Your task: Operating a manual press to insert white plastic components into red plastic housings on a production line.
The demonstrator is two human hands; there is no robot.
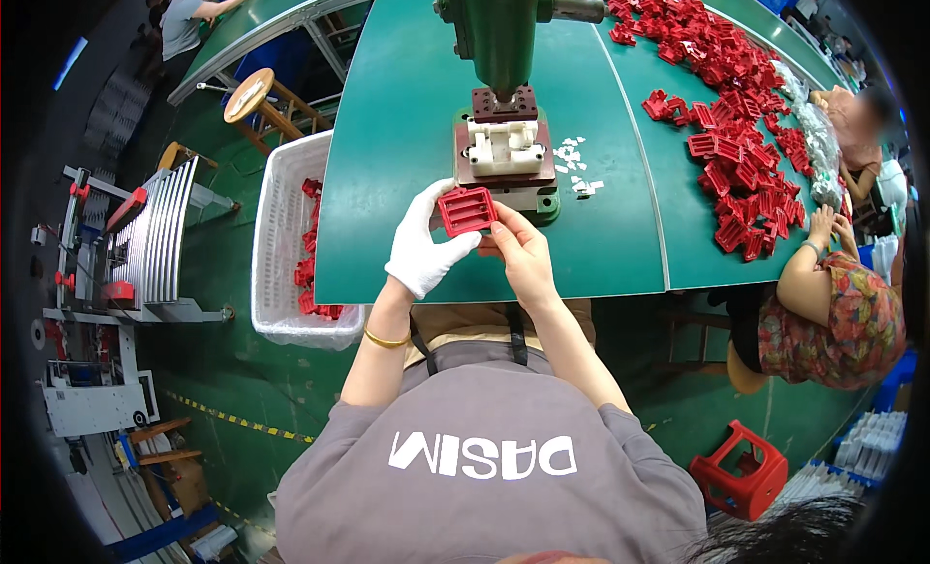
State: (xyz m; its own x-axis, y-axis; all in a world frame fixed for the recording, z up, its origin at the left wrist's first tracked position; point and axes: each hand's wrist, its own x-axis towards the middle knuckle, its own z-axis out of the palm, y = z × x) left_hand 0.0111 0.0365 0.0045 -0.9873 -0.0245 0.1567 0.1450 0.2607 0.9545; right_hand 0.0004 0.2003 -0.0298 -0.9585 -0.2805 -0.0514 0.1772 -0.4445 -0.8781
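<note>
Evidently, red frame (467, 211) sat between my hands, above near side of tabletop (392, 118), just before white jig (507, 160). Left grip (426, 239), gloved, held frame's left side, thumb along lower edge; right grip (518, 252), bare, pinched lower right corner. Frame looked light, stiff, probably plastic; smooth faces perhaps slippery under glove, thin inner bars likely weakest. Outer rim seemed safest hold. Frame's underside and left fingertips hidden; slot details too small to make out; top of press (499, 41) cut off.

A round wooden stool (250, 95) stands on green floor (218, 370)
</note>
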